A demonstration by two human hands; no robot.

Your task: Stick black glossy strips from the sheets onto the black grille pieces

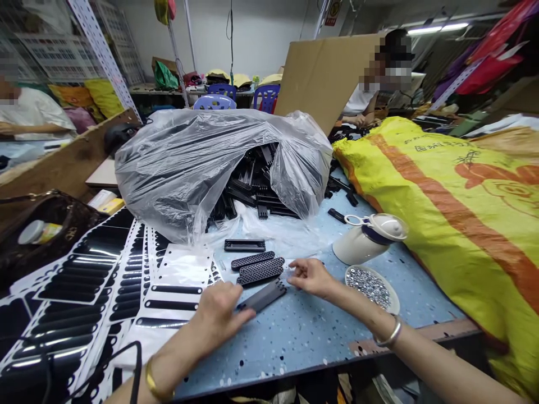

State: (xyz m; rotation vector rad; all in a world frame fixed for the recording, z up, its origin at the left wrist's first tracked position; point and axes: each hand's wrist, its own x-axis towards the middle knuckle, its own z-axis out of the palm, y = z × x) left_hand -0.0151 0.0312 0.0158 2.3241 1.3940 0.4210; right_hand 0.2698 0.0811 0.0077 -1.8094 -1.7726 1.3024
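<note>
My left hand (221, 314) hovers over the table's front part, slightly blurred, its thumb spread away from its bent fingers. Close by is a dark grey plastic strip (265, 296) with a toothed right end; its left end lies in the gap by my left thumb, and whether they touch I cannot tell. My right hand (314, 276) is just beyond the toothed end, with thumb and fingertips apart and nothing visible between them. Behind the strip lie two perforated black plastic pieces (261, 270) and a black tray-like piece (245, 245).
A clear plastic bag (181, 163) spills black parts (256, 185). On the left are sheets of black strips (122, 269) and a dark handbag (25, 241). Right are a bowl of small metal pieces (368, 286), a white lidded cup (357, 244) and a yellow sack (446, 207). Two people sit beyond.
</note>
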